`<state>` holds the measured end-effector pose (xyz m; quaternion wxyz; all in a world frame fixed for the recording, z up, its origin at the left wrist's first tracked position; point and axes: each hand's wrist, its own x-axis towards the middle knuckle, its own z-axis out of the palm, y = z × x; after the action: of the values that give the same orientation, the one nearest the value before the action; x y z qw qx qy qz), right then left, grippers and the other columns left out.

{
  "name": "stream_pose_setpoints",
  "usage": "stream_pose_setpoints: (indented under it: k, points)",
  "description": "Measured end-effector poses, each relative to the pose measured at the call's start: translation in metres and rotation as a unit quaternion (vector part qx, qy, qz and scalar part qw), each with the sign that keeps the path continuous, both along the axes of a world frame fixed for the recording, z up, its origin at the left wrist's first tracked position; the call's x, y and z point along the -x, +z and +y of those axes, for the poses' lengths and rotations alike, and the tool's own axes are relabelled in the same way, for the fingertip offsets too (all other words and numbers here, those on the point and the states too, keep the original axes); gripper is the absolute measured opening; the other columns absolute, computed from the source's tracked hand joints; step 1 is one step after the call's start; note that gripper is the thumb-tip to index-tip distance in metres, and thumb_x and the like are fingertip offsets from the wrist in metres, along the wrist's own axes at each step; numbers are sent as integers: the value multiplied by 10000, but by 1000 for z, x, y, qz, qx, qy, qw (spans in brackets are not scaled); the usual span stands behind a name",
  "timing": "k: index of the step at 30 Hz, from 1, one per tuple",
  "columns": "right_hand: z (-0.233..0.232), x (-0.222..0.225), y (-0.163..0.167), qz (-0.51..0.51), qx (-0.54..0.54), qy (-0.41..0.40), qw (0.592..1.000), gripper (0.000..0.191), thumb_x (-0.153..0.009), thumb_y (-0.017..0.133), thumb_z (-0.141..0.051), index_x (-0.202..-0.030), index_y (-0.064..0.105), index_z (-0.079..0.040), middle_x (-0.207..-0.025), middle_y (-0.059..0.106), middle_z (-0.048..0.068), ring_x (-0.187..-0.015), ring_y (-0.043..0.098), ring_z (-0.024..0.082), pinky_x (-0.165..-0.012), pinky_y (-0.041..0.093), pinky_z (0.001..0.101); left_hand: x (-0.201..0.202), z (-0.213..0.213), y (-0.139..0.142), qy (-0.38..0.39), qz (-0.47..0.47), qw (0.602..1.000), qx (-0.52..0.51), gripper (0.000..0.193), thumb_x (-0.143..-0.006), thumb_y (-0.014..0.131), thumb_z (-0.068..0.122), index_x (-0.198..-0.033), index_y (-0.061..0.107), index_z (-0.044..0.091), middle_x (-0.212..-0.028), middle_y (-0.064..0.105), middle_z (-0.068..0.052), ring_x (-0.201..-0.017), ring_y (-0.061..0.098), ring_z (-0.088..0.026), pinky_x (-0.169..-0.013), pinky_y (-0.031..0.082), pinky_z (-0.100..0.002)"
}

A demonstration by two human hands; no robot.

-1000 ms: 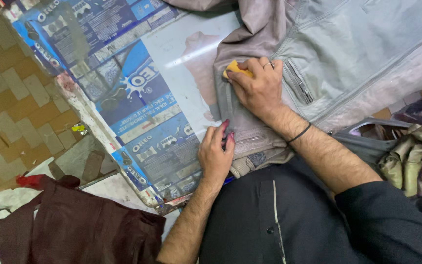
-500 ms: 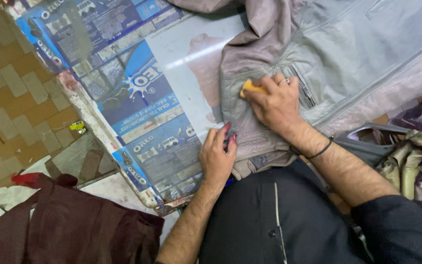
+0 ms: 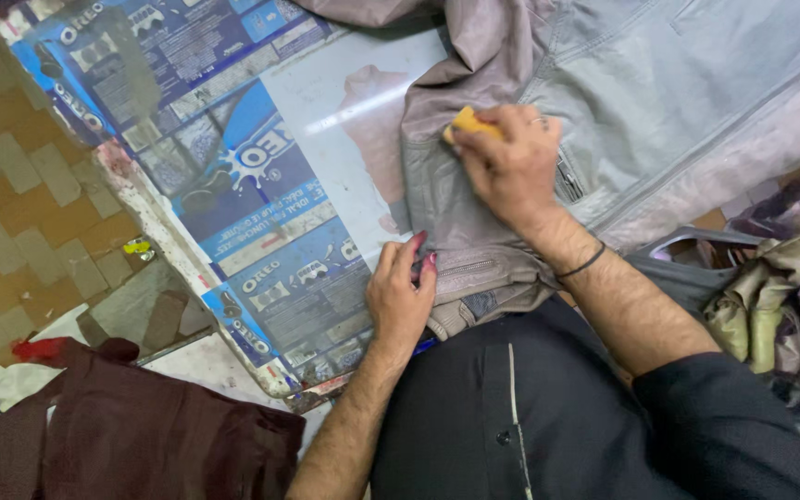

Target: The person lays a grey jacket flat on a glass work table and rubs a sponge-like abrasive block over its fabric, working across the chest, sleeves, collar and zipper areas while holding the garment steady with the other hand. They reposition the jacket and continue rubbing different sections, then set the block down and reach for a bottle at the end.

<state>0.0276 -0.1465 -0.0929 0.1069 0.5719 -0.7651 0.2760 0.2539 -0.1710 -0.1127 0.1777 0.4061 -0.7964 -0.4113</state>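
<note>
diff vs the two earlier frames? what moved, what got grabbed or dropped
The right hand slid the yellow sponge a little along the grey jacket, toward its far side, then roughly back; its grip never changed. Nothing was picked up or let go. The left hand stayed pressed on the jacket's near edge, on the table. The maroon garment did not move.

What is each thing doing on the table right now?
Grey leather jacket: spread flat, its near edge bunched.
Yellow sponge: pressed onto the jacket.
Right hand: gripping the sponge.
Left hand: holding the jacket hem down.
Jacket's pocket zipper: looks closed.
Maroon garment: crumpled on the floor.
</note>
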Motion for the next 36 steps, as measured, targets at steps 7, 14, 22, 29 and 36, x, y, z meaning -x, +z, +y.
stream_pose_setpoints:
  k: [7, 14, 22, 29, 36]
  points:
    - [62, 48, 8, -248, 124, -61, 959, 221, -1002, 836, -42, -1205, 751, -68, -1273, 649, 152, -1226, 638, 304, -1046, 509, 381, 5, -10, 16, -36, -4, 994, 107, 332, -882, 727, 125, -1211, 695, 88, -1086, 587, -97, -1012, 613, -280, -851, 520, -406]
    - [75, 34, 4, -105, 17, -40, 993, 270, -892, 869, -115, -1148, 782, -131, -1309, 656, 122, -1181, 592, 304, -993, 444, 439, 32, 7, 29, -273, -66, 938, 204, 489, -908, 684, 288, -1335, 628, 55, -1413, 558, -148, -1324, 495, -365, -1110, 400, -536]
    - [43, 19, -10, 22, -34, -69, 997, 144, -946, 830, -234, -1083, 792, -209, -1162, 664, 25, -1036, 571, 255, -867, 371, 434, 29, 33, 36, -339, -261, 873, 234, 689, -904, 635, 431, -1463, 485, 56, -1514, 434, -176, -1385, 411, -403, -1023, 397, -673]
    - [37, 26, -7, 18, -46, -17, 999, 117, -954, 838, -250, -1056, 798, -211, -1111, 654, 9, -1015, 562, 244, -861, 353, 441, 33, 45, 32, -315, -241, 893, 212, 744, -868, 660, 487, -1455, 491, 64, -1524, 436, -161, -1387, 405, -396, -1028, 378, -675]
    - [59, 54, 3, 53, -44, -49, 996, 140, -940, 834, -226, -1075, 794, -223, -1169, 660, 4, -1058, 568, 235, -881, 357, 434, 43, 61, 29, -247, -178, 932, 197, 722, -853, 700, 508, -1404, 567, 62, -1506, 464, -144, -1405, 388, -385, -1085, 314, -681]
